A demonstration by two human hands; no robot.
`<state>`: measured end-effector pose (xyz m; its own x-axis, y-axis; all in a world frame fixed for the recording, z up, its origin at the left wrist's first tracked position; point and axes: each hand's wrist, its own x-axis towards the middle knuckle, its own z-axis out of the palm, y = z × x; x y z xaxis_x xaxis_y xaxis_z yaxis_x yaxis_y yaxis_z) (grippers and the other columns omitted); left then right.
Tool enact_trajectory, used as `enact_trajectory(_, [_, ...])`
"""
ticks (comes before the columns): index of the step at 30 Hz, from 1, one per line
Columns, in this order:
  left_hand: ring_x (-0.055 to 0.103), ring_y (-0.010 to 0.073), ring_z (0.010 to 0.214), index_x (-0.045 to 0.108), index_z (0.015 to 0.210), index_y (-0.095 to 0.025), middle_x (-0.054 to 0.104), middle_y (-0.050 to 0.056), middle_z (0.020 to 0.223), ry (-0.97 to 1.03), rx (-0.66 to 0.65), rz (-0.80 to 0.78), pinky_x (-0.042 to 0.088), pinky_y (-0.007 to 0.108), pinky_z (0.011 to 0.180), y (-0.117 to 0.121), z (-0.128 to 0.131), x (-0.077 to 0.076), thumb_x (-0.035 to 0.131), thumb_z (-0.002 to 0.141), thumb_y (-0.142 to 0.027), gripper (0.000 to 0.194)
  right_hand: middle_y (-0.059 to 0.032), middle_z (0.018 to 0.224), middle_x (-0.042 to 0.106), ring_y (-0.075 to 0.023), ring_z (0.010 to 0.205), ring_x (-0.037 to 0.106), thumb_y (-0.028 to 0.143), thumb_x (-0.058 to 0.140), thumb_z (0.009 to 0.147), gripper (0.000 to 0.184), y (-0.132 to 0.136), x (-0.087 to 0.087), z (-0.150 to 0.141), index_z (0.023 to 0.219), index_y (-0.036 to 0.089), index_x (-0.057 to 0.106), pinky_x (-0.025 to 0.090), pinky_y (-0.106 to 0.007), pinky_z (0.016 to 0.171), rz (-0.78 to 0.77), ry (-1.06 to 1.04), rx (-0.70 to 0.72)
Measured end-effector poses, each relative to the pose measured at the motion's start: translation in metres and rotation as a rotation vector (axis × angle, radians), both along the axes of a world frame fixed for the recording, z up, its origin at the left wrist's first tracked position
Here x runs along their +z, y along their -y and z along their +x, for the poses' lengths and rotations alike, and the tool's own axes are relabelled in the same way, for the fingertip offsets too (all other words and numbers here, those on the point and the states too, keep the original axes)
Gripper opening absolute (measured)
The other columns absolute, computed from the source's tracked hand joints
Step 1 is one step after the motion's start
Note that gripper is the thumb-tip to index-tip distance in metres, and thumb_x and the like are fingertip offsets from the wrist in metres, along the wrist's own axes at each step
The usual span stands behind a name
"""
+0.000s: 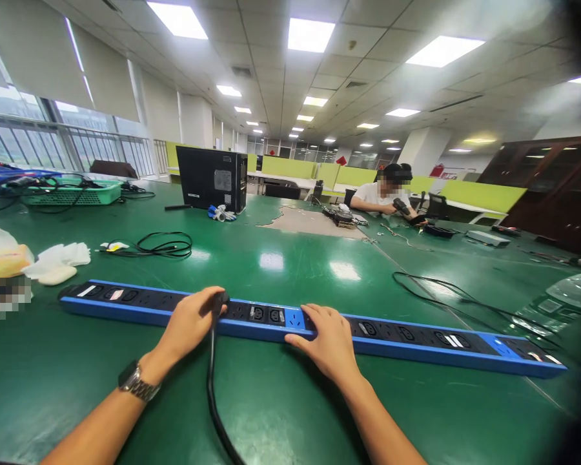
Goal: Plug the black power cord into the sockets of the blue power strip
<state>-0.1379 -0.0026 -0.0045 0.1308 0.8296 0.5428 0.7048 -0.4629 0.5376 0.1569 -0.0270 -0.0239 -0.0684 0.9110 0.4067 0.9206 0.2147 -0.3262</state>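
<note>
- From the head view, a long blue-and-black power strip [266, 316] lies across the green table [281, 413], slightly slanted, sockets facing up, running past both hands.
- The left hand [192, 321] has a black plug [221, 299] pinched between thumb and fingers, right over the strip left of its middle; I can't tell whether it is seated in a socket.
- From that plug a thick black cable [212, 387] hangs toward the near edge of my view.
- The right hand [330, 337] clasps the strip near its middle, thumb along the near side and fingers across the top, just beside a blue socket section.
- A metal-banded watch [138, 381] circles the left wrist.
- Beyond the strip, a thin coiled cord [167, 245] lies on the left, with a black computer case [208, 177] standing farther back.
- A clear plastic bottle [561, 302] lies at the right.
- Across the table, a person in a white top [368, 195] leans over, a dark object at their hands.
</note>
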Motion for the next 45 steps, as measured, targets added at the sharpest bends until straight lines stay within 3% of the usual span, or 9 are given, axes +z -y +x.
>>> enact_trajectory(3, [0.068, 0.0228, 0.091, 0.064, 0.109, -0.021, 0.073, 0.005, 0.102, -0.041, -0.075, 0.018, 0.051, 0.034, 0.082, 0.001, 0.002, -0.007, 0.057, 0.088, -0.038, 0.029, -0.0072, 0.125, 0.064, -0.0299, 0.116, 0.052, 0.055, 0.072, 0.071, 0.058, -0.001, -0.002, 0.0, 0.119, 0.024, 0.063, 0.037, -0.05, 0.098, 0.015, -0.007, -0.002])
enact_trajectory(8, [0.065, 0.0236, 0.1, 0.064, 0.112, -0.022, 0.071, 0.006, 0.109, -0.118, -0.139, -0.042, 0.048, 0.038, 0.09, -0.001, 0.022, -0.004, 0.057, 0.089, -0.032, 0.027, -0.007, 0.126, 0.063, -0.0306, 0.117, 0.052, 0.056, 0.071, 0.071, 0.057, -0.001, -0.005, -0.002, 0.118, 0.024, 0.064, 0.037, -0.051, 0.099, 0.018, -0.019, -0.02])
enact_trajectory(14, [0.057, 0.0285, 0.116, 0.062, 0.119, -0.025, 0.067, 0.008, 0.119, -0.252, -0.067, -0.087, 0.039, 0.049, 0.102, 0.0, 0.024, -0.004, 0.064, 0.084, -0.033, 0.036, -0.0091, 0.126, 0.063, -0.0323, 0.117, 0.052, 0.052, 0.071, 0.074, 0.051, 0.003, -0.001, -0.008, 0.116, 0.023, 0.065, 0.035, -0.053, 0.099, 0.024, -0.018, -0.051])
enact_trajectory(19, [0.059, 0.0269, 0.114, 0.027, 0.147, -0.026, 0.068, 0.007, 0.121, -0.22, -0.092, -0.077, 0.037, 0.05, 0.106, 0.0, 0.02, -0.011, 0.076, 0.073, -0.036, 0.089, -0.0078, 0.116, 0.068, -0.0272, 0.108, 0.058, 0.041, 0.065, 0.084, 0.038, 0.009, 0.009, -0.047, 0.116, 0.021, 0.063, 0.034, -0.049, 0.1, 0.065, -0.085, 0.044])
enact_trajectory(26, [0.06, 0.0241, 0.115, 0.024, 0.148, -0.023, 0.065, 0.008, 0.125, -0.262, -0.071, -0.019, 0.038, 0.048, 0.107, -0.001, 0.021, -0.017, 0.057, 0.074, -0.012, 0.082, -0.0059, 0.106, 0.068, -0.0254, 0.098, 0.056, 0.029, 0.064, 0.082, 0.038, -0.01, 0.012, -0.116, 0.12, 0.023, 0.06, 0.042, -0.04, 0.087, 0.038, -0.174, 0.206])
enact_trajectory(31, [0.061, 0.0246, 0.114, 0.026, 0.148, -0.022, 0.066, 0.007, 0.125, -0.265, -0.06, -0.01, 0.039, 0.049, 0.107, -0.003, 0.02, -0.019, 0.059, 0.073, -0.013, 0.082, -0.0044, 0.101, 0.067, -0.022, 0.093, 0.057, 0.028, 0.058, 0.087, 0.024, -0.015, 0.017, -0.129, 0.11, 0.026, 0.063, 0.043, -0.036, 0.082, 0.145, -0.329, 0.195])
enact_trajectory(35, [0.06, 0.0252, 0.117, 0.026, 0.147, -0.025, 0.067, 0.008, 0.123, -0.252, -0.051, -0.028, 0.038, 0.05, 0.108, -0.001, 0.02, -0.018, 0.07, 0.075, -0.027, 0.084, -0.0077, 0.106, 0.067, -0.0222, 0.098, 0.058, 0.037, 0.053, 0.089, 0.028, -0.013, 0.024, -0.095, 0.111, 0.022, 0.062, 0.044, -0.037, 0.087, 0.31, -0.479, 0.133])
enact_trajectory(41, [0.059, 0.0246, 0.118, 0.027, 0.146, -0.026, 0.066, 0.008, 0.125, -0.244, -0.046, -0.045, 0.036, 0.05, 0.108, 0.001, 0.02, -0.016, 0.075, 0.075, -0.034, 0.086, -0.0095, 0.1, 0.069, -0.0248, 0.091, 0.063, 0.052, 0.054, 0.084, 0.039, -0.005, 0.01, 0.045, 0.103, 0.02, 0.063, 0.048, -0.04, 0.087, 0.324, -0.489, -0.112])
enact_trajectory(45, [0.059, 0.0252, 0.118, 0.031, 0.145, -0.025, 0.066, 0.008, 0.125, -0.233, -0.051, -0.039, 0.035, 0.052, 0.108, 0.0, 0.022, -0.016, 0.074, 0.075, -0.036, 0.082, -0.0075, 0.098, 0.07, -0.0237, 0.09, 0.065, 0.053, 0.055, 0.081, 0.038, 0.004, -0.007, 0.105, 0.101, 0.021, 0.064, 0.05, -0.037, 0.084, 0.223, -0.397, -0.101])
